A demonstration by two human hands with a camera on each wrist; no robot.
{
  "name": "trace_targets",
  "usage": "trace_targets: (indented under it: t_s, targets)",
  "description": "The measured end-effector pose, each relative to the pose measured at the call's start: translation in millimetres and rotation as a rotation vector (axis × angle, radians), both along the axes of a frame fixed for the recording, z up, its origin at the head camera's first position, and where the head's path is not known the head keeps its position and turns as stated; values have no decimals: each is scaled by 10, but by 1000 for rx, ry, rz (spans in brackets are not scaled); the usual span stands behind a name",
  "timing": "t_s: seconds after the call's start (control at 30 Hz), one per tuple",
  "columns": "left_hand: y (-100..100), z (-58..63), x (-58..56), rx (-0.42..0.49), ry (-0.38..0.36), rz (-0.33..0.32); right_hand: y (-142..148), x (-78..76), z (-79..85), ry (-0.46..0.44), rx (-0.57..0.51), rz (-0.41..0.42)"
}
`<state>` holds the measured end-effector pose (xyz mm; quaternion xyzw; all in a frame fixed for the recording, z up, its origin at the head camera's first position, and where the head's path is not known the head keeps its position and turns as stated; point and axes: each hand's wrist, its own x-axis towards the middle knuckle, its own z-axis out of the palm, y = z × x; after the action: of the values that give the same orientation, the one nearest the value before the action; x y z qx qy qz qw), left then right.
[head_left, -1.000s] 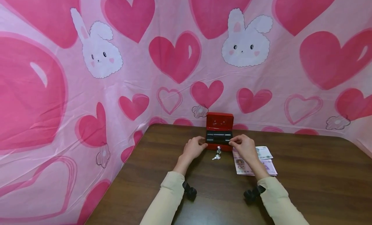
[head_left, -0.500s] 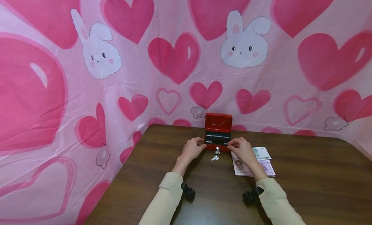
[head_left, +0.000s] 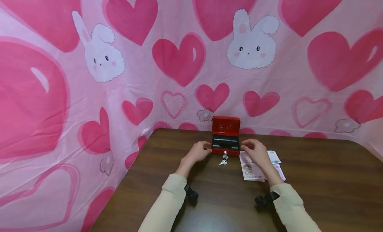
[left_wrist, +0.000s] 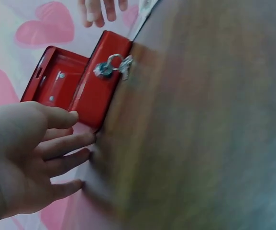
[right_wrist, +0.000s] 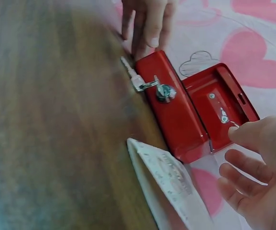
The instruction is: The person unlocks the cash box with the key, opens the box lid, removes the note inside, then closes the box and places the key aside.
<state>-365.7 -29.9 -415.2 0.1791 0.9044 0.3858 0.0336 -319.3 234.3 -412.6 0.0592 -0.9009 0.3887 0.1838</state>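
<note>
A small red cash box (head_left: 225,152) stands at the back of the table with its lid (head_left: 226,126) raised and a black tray (head_left: 225,142) inside. Keys (head_left: 222,162) on a ring hang from the lock at its front. My left hand (head_left: 199,152) is at the box's left end, its thumb at the front corner and its fingers loosely extended in the left wrist view. Just off the right end, my right hand (head_left: 256,153) has its fingers spread and holds nothing. Pink and pale banknotes (head_left: 249,170) lie partly beneath the right hand and wrist.
A dark wooden table (head_left: 221,205) bears everything. Close behind the box hangs a pink cloth (head_left: 179,102) with hearts and rabbits. In the right wrist view, one banknote (right_wrist: 171,179) has an edge lifted beside the box.
My right hand has drawn away to the right from the tray's right edge, off the box. The left hand stays by the left end, and the box keeps its place.
</note>
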Motion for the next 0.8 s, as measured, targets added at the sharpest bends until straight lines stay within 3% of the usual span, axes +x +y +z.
trace_targets:
  t_s: [0.17,0.53,0.63,0.8]
  targets:
    - [-45,83,-87,6,0,3,7,-51,69,-8,-26,9]
    - [134,240,-322,66,139,41,-29,-254,291,42,36,50]
    - [181,306,-366,67,158,42,-24,-347,317,9,49,55]
    - [247,383,-405,67,116,32,-11,-441,352,-68,51,36]
